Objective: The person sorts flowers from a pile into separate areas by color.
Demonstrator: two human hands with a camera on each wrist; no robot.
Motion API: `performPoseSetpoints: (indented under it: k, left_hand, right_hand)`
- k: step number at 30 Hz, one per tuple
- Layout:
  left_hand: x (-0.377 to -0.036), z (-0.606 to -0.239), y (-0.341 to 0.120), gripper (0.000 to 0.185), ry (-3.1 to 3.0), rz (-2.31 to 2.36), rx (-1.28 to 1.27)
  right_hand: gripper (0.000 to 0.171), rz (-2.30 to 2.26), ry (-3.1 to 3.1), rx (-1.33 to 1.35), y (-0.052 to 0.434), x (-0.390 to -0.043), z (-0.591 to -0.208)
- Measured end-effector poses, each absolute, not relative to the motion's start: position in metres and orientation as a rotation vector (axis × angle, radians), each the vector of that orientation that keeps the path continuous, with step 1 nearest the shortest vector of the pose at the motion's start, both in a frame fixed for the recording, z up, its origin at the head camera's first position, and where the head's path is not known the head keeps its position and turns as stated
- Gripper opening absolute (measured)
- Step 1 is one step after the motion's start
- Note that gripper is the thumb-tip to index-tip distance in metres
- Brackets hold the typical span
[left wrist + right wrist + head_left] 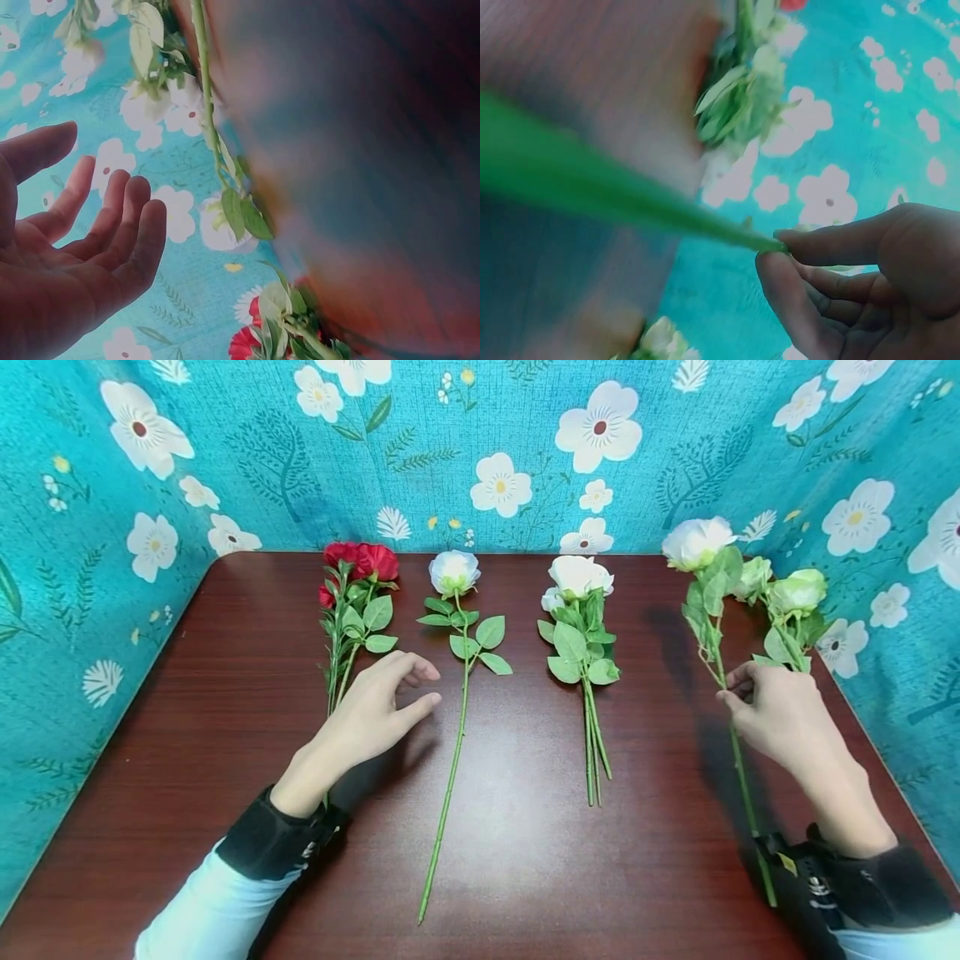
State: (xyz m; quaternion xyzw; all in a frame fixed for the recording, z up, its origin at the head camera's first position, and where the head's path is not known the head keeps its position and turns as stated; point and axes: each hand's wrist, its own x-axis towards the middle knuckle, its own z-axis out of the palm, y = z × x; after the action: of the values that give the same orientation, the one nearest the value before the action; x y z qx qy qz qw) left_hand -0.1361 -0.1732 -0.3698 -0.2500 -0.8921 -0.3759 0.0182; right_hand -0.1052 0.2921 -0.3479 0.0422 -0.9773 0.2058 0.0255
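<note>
On the dark red table (225, 710) lie a bunch of red roses (358, 565), a single white rose (453, 572) with a long stem, and a small bunch of white roses (579, 578). My left hand (378, 706) hovers open between the red roses' stems and the single white rose's stem, holding nothing; its fingers (112, 217) are relaxed in the left wrist view. My right hand (772, 706) pinches the green stem (630, 202) of a white rose (697, 542) lifted off the table. Pale green roses (797, 591) lie just behind that hand.
Teal cloth (90, 610) printed with white flowers walls the table on the left, back and right. Bare table surface lies at the left and along the front edge between my forearms.
</note>
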Motion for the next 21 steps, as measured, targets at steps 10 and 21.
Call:
performPoseSetpoints:
  k: [10,21]
  left_hand:
    - [-0.136,-0.367,-0.158,0.022,-2.754,-1.255,-0.831]
    - [-0.137,-0.365,-0.135,0.018,-2.698,-1.304,-0.926]
  right_hand:
    - [0.019,0.810,-2.995,0.188,0.247,-0.108,-0.342]
    - [0.017,1.048,-2.930,0.259,0.210,-0.111,-0.339]
